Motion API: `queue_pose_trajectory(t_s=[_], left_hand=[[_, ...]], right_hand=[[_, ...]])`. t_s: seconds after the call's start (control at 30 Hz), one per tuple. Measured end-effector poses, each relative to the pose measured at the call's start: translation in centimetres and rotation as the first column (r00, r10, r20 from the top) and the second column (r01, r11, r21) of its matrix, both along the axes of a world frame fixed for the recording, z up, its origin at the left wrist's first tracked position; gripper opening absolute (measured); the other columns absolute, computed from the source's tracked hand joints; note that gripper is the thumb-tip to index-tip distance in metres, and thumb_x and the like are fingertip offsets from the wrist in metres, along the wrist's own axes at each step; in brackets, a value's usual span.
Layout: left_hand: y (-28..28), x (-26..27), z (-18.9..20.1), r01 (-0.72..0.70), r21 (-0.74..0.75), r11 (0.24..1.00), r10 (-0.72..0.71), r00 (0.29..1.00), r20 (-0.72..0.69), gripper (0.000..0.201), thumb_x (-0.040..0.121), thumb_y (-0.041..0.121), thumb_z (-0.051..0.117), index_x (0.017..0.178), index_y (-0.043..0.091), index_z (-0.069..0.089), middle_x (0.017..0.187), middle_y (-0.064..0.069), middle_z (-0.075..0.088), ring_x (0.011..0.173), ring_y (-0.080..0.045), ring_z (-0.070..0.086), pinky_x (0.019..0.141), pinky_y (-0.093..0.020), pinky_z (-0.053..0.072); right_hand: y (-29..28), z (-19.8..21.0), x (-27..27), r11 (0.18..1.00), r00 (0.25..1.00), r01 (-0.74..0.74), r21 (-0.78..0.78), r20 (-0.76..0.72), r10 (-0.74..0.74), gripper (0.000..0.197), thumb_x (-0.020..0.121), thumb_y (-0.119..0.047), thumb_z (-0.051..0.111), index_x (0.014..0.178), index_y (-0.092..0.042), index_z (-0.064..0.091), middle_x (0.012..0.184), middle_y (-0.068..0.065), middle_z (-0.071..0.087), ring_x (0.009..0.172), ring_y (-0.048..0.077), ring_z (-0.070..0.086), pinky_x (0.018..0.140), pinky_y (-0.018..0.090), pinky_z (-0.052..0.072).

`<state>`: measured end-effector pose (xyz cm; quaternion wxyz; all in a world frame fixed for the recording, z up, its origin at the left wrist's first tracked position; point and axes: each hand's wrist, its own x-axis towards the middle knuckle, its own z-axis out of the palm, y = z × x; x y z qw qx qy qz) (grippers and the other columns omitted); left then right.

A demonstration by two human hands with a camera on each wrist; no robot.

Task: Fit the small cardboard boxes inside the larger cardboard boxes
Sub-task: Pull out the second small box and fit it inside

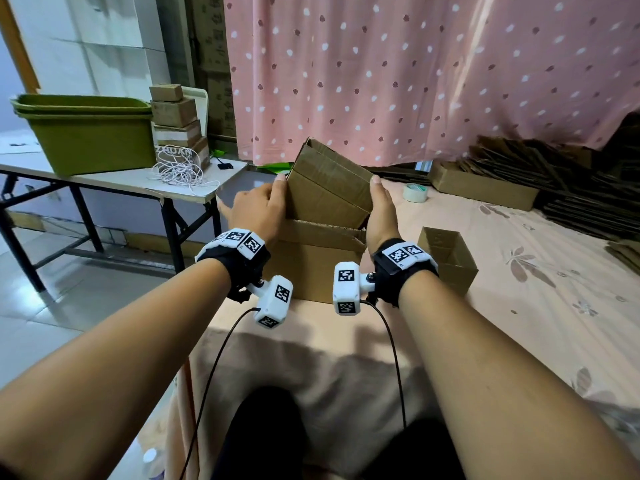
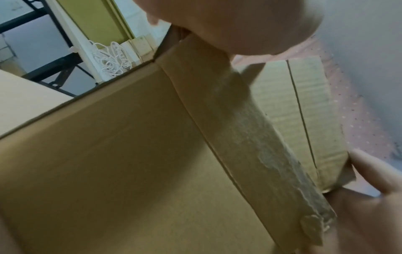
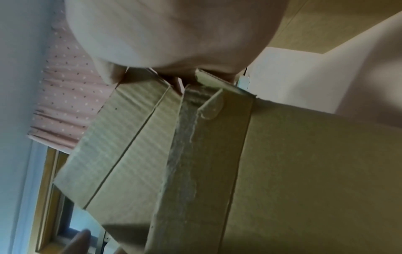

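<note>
Behind the surface [image 1: 519, 271] with its floral cloth hangs a pink dotted curtain [image 1: 415, 64]. We hold a medium cardboard box [image 1: 329, 188] tilted, its lower end inside the larger cardboard box [image 1: 311, 265]. Our left hand [image 1: 256, 209] and right hand [image 1: 381, 209] hold its two sides, fingers clamped on it. One small open box [image 1: 446, 258] stands just beside, on the right.

The head view looks forward and down over both forearms. Each wrist view sits close against the tilted cardboard box [image 1: 329, 188]; all three share it.
</note>
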<state>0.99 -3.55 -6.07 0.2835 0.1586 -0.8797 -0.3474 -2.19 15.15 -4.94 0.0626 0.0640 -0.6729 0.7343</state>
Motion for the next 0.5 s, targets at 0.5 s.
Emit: queue_pose_trajectory(t_s=[0.5], left_hand=[[-0.4, -1.5, 1.8, 0.021, 0.059, 0.998, -0.023, 0.999, 0.042, 0.090, 0.085, 0.085, 0.015, 0.121, 0.016, 0.059, 0.128, -0.015, 0.065, 0.122, -0.037, 0.057, 0.108, -0.057, 0.036]], right_hand=[[-2.2, -0.1, -0.9, 0.930, 0.987, 0.142, 0.338, -0.118, -0.107, 0.059, 0.098, -0.062, 0.033, 0.147, -0.030, 0.043, 0.146, -0.003, 0.053, 0.132, 0.023, 0.048, 0.100, 0.032, 0.033]])
